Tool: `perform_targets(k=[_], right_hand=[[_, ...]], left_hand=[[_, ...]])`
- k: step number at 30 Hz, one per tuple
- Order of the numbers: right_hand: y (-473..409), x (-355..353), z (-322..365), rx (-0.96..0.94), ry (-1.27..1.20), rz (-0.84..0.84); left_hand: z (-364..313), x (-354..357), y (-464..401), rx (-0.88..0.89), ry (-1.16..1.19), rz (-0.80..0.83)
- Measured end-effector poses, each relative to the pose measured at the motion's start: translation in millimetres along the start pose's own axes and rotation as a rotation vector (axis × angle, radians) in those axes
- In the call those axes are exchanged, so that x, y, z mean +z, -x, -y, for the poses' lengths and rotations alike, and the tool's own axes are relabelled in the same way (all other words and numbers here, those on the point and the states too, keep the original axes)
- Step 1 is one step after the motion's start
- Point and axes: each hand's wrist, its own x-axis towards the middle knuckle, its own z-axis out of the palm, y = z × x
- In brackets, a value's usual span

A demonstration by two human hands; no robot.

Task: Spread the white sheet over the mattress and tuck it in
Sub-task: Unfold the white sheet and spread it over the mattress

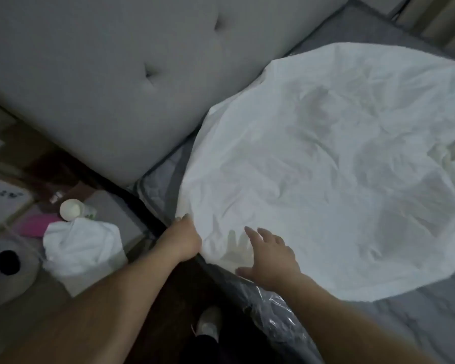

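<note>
While the left hand [185, 241] grips the white sheet [326, 174] at the mattress [431, 319] corner, the right hand [269, 256] lies spread, fingers straight, on the sheet's near edge. Rumpled sheet covers the head end beside a grey tufted headboard [103, 82]; grey mattress shows bare along its near edge. Crumpled white cloth [82, 245] and a bottle [70, 209] sit on the bedside stand.

A grey tufted headboard [111, 82] stands over a dim, cluttered bedside table [116, 214] and dark floor [168, 298].
</note>
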Motion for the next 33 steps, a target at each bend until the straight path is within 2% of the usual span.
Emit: perform_targets(k=[4,8,10,13,16,19,21,23,26,27,29,31,33], right_hand=[[-38.6,48.1,-8.2,-0.016,0.158,-0.105],[-70.2,70.0,-25.5,-0.019,0.196,-0.268],[-79.9,63.3,-35.9,0.033,0.053,-0.326],[-88.7,27.2,-52.5,0.073,-0.294,-0.531],[-99.0,-37.9,-81.3,0.135,-0.546,-0.794],[-101.6,-93.9,-118.3,0.167,-0.673,-1.047],[-101.5,-100.2,-140.2,0.176,-0.635,-1.120],[-97.6,-79.4,-155.6,0.145,-0.489,-1.141],[-88.6,-12.4,-160.4,-0.039,-0.046,-1.252],[-88.9,10.9,-158.8,-0.115,0.145,-1.217],[-88.0,57.7,-159.4,-0.176,0.332,-0.984],[-90.0,90.4,-159.5,-0.099,0.243,-0.732],[-89.0,107.0,-164.0,-0.034,0.138,-0.655]], left_hand=[[14.2,35.0,-38.4,-0.086,0.203,-0.105],[29.1,70.1,-58.8,-0.110,0.546,-0.150],[32.0,79.9,-64.3,-0.136,0.747,-0.166],[26.7,90.3,-69.3,-0.160,0.953,-0.157],[12.1,99.0,-82.4,-0.134,0.885,-0.213],[3.8,118.6,-125.6,-0.084,0.781,-0.293],[-17.7,124.6,-126.6,0.017,0.767,-0.291],[-40.6,134.0,-119.0,0.150,0.758,-0.311],[-54.0,153.7,-131.1,0.189,0.801,-0.383],[-55.5,156.8,-135.1,0.194,0.847,-0.391],[-62.5,162.5,-130.9,0.221,0.976,-0.418],[-69.4,158.9,-117.2,0.255,1.038,-0.458],[-78.1,146.1,-90.9,0.340,0.955,-0.483]])
